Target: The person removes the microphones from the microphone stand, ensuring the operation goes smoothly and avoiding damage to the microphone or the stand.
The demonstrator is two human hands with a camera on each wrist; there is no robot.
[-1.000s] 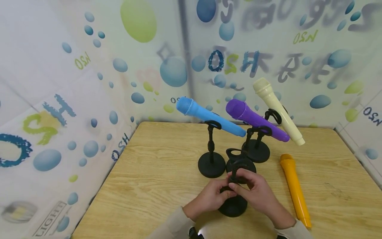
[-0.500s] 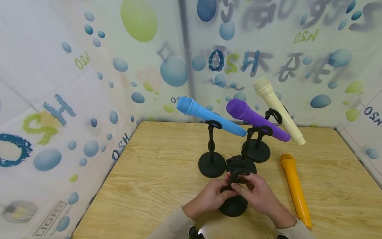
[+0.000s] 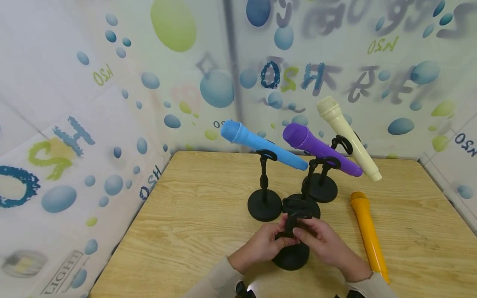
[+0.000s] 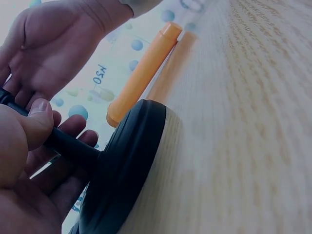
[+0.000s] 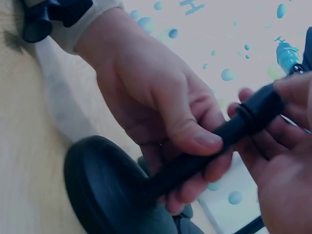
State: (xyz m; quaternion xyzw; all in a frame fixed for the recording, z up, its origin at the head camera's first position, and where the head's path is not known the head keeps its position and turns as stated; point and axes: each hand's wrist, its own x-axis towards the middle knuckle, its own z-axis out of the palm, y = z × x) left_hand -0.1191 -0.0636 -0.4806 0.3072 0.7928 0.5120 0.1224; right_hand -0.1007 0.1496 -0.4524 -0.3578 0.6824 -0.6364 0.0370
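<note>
In the head view both hands hold a black microphone stand (image 3: pixel 291 260) near the table's front. Its round base stands on the table, and its clip (image 3: pixel 300 215) is above the fingers. My left hand (image 3: pixel 262 245) grips the pole, with the thumb across it; in the left wrist view the pole (image 4: pixel 73 147) runs between thumb and fingers above the base (image 4: pixel 127 165). Higher up, my right hand (image 3: pixel 325 243) pinches the stand's top part (image 5: pixel 261 108), as the right wrist view shows. An orange microphone (image 3: pixel 369 236) lies on the table to the right of my right hand.
Behind the hands, blue (image 3: pixel 261 145), purple (image 3: pixel 320 149) and cream (image 3: pixel 348 138) microphones rest tilted in black stands. The stand bases (image 3: pixel 264 205) crowd close beyond my fingers. Patterned sheets (image 3: pixel 179 82) border the wooden table (image 3: pixel 193 207) at back and sides.
The held stand's clip has tipped lower, toward the hands. My right thumb has shifted slightly along the stand's top part. The base and the other microphones have stayed in place.
</note>
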